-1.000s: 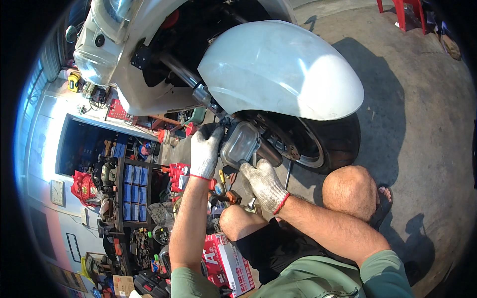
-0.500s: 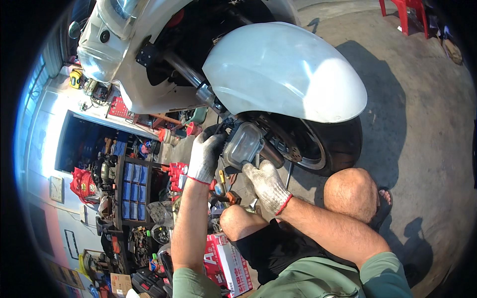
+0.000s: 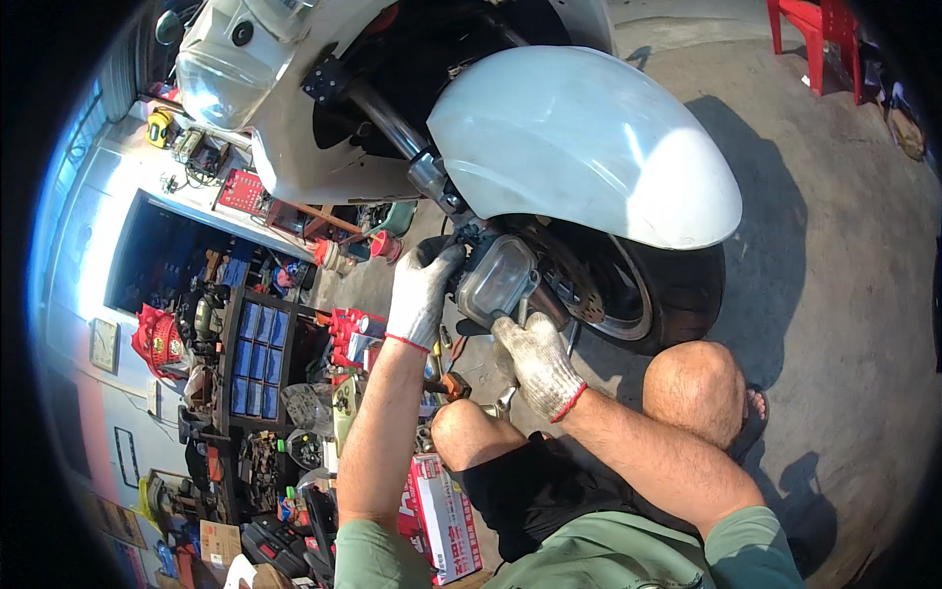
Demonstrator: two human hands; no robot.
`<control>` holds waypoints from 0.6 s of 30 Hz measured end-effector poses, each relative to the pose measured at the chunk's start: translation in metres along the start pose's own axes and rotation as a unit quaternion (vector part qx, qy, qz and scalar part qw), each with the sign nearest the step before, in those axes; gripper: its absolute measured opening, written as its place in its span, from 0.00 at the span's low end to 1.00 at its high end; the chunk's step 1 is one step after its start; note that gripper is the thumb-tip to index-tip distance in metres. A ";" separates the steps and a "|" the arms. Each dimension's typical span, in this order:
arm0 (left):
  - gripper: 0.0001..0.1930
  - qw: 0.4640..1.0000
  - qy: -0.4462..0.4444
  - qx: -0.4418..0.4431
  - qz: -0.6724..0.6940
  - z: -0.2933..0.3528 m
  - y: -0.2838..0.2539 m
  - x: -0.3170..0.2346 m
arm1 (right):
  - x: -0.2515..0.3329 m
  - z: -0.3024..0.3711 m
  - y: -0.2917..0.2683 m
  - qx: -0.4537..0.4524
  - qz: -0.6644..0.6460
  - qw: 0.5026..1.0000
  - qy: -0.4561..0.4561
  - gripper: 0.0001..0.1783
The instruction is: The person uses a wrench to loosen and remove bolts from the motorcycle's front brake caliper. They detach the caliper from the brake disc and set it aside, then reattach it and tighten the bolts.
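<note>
A rectangular box with a clear, rounded face sits beside the lower fork leg of a white motorcycle, close to its front wheel. My left hand, in a white glove with dark fingers, is closed at the box's left side, up against dark parts at the fork's foot. What those fingers grip is hidden. My right hand, also gloved, pinches the lower edge of the box with thumb and fingers. A short metal piece stands at its fingertips; I cannot make out its kind.
Above the wheel curves a white mudguard. A spanner lies below my right hand, near my knee. Tools and a red-and-white carton crowd the floor at left, with a rack of blue drawers behind. A red chair stands far right.
The whole view has shifted slightly, so the motorcycle appears farther right. My left hand's thumb and fingers have shifted a little at the fork's foot; both hands stay at the box.
</note>
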State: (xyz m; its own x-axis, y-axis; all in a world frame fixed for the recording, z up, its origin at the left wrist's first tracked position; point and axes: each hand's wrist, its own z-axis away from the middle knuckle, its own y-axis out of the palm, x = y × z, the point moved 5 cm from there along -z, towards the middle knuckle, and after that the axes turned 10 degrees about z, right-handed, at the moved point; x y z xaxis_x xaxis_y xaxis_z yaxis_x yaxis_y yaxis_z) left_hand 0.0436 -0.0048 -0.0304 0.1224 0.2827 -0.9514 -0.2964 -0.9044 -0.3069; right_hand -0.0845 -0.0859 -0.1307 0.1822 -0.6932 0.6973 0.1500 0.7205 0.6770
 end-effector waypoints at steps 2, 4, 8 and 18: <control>0.15 0.999 0.041 -0.019 0.006 0.002 0.005 -0.002 | -0.002 -0.003 -0.001 -0.029 0.032 0.999 -0.023 0.10; 0.15 0.998 0.055 -0.028 -0.019 0.000 0.006 -0.002 | -0.006 -0.006 -0.001 -0.040 0.041 0.998 -0.036 0.11; 0.14 0.998 0.057 -0.023 -0.023 0.000 0.008 -0.005 | -0.009 -0.009 -0.003 -0.034 0.030 0.999 -0.029 0.11; 0.14 0.999 0.033 -0.031 0.004 -0.003 0.005 -0.004 | 0.000 0.000 0.001 -0.018 0.004 1.000 -0.022 0.10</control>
State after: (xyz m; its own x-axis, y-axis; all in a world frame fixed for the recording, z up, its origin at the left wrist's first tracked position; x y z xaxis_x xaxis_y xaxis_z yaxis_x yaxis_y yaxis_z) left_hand 0.0449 -0.0115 -0.0285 0.1822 0.2551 -0.9496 -0.2387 -0.9254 -0.2944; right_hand -0.0840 -0.0855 -0.1302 0.1413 -0.6863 0.7135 0.1845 0.7263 0.6622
